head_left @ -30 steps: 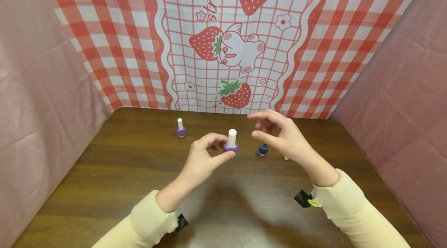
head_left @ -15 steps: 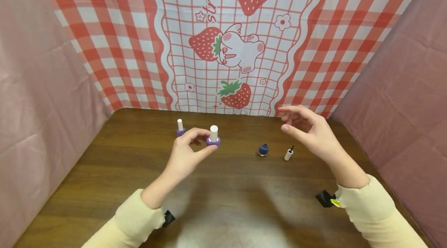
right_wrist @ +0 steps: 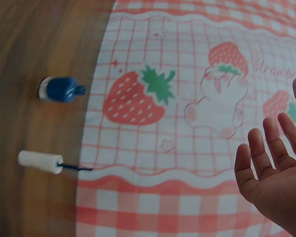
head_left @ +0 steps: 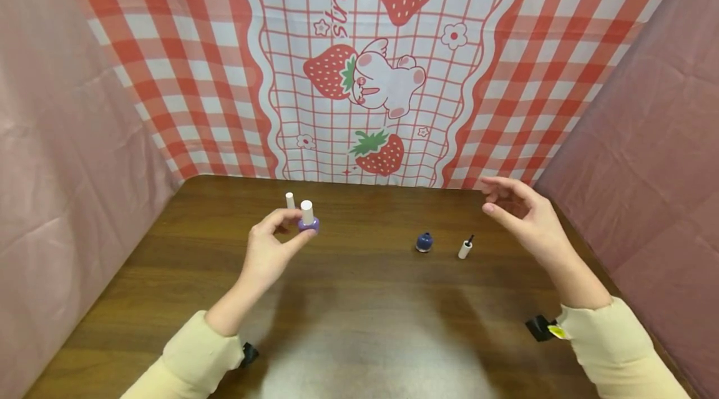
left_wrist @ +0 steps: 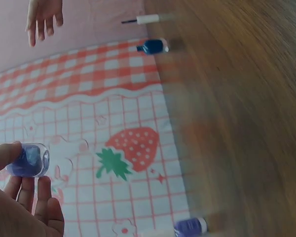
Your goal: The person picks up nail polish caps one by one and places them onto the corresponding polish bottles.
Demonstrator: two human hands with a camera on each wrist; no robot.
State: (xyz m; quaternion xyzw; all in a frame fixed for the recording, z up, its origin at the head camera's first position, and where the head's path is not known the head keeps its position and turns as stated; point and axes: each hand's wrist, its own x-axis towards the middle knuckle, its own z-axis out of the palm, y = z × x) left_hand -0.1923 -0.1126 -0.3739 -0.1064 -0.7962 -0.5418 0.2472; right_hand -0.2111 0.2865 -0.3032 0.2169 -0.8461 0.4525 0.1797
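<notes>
My left hand (head_left: 269,249) pinches a purple nail polish bottle (head_left: 308,225) with a white cap between thumb and fingers, above the table. Behind it stands another purple nail polish bottle (left_wrist: 188,227), its body mostly hidden by the hand in the head view. My right hand (head_left: 528,218) hovers over the table's right side, fingers relaxed and holding nothing. Nearest to it, the white brush cap (head_left: 464,250) stands on the table with its dark brush pointing up. To the left of that cap is an uncapped dark blue nail polish bottle (head_left: 424,243), upright.
The brown wooden table (head_left: 359,318) ends at a red-and-white checked cloth (head_left: 359,74) printed with strawberries. Pink cloth (head_left: 646,137) hangs at the right side, and more pink cloth (head_left: 73,137) at the left.
My left hand has carried the purple bottle leftward, towards the other purple one. My right hand has moved right, away from the blue bottle, uncovering the brush cap.
</notes>
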